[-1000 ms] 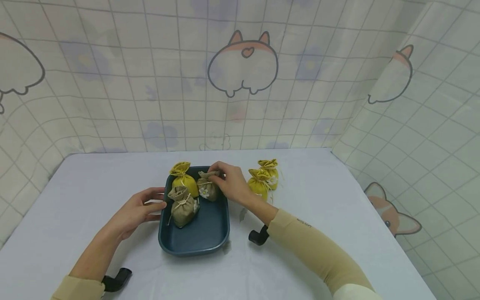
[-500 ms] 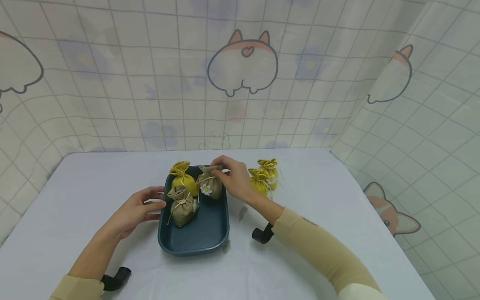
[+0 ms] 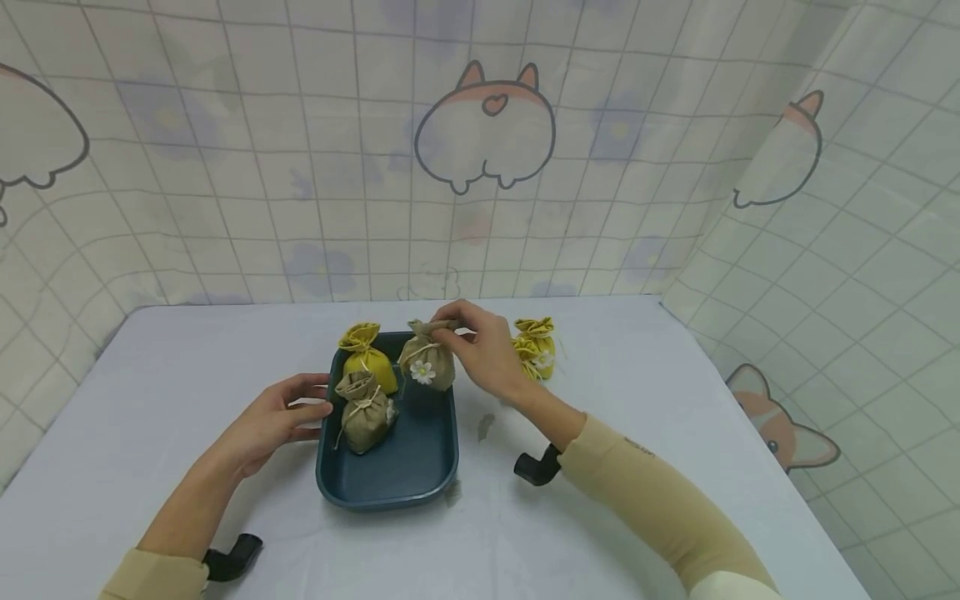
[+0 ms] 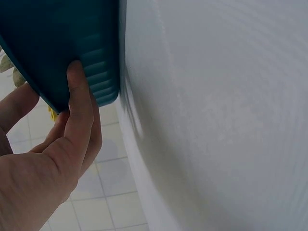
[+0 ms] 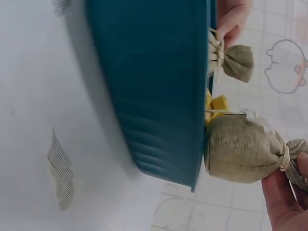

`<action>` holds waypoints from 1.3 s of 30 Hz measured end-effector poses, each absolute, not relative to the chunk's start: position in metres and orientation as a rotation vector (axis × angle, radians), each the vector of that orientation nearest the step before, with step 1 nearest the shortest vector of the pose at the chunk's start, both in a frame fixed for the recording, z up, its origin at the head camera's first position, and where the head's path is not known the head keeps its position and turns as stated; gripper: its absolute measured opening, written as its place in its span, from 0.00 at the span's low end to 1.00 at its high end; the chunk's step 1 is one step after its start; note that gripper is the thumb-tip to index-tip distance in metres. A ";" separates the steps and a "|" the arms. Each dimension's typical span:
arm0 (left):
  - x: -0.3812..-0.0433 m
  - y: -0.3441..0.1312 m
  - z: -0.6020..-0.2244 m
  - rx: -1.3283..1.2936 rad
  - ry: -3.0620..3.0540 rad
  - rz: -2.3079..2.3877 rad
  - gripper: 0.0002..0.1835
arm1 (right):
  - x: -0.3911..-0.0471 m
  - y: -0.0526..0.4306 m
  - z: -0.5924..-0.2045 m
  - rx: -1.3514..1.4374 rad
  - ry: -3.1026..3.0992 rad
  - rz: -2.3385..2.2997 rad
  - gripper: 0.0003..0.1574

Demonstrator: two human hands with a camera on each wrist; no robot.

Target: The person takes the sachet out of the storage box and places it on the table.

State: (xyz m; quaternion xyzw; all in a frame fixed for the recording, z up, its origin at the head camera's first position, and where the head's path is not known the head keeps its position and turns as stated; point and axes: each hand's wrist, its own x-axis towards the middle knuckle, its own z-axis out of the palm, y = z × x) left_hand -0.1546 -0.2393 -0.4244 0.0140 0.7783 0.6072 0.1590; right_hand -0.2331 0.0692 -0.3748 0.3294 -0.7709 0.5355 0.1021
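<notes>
My right hand (image 3: pixel 480 346) pinches the gathered neck of a beige drawstring pouch (image 3: pixel 427 358) with a white flower on it. This pouch hangs at the far right corner of a dark teal tray (image 3: pixel 397 483); in the right wrist view its body (image 5: pixel 240 149) is level with the rim. With thumb at the rim and fingers on the outer wall, my left hand (image 3: pixel 273 421) holds the tray's left side. Inside the tray, a yellow pouch (image 3: pixel 367 362) stands at the far left, and another beige pouch (image 3: pixel 366 425) leans in front of it.
Two yellow pouches (image 3: pixel 543 354) stand on the white tablecloth (image 3: pixel 600 400) right of the tray, partly hidden behind my right hand. A black curved piece (image 3: pixel 236 557) sits at my left wrist, a similar black piece (image 3: pixel 536 468) at my right. A patterned curtain (image 3: pixel 337 167) hangs behind.
My right hand has moved up and to the right, lifting the beige pouch from inside the tray to the rim's height. My left hand and the tray have stayed put.
</notes>
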 end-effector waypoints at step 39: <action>-0.154 -0.240 -0.424 0.054 2.218 1.766 0.34 | -0.208 0.171 -0.373 0.765 -2.232 1.611 0.08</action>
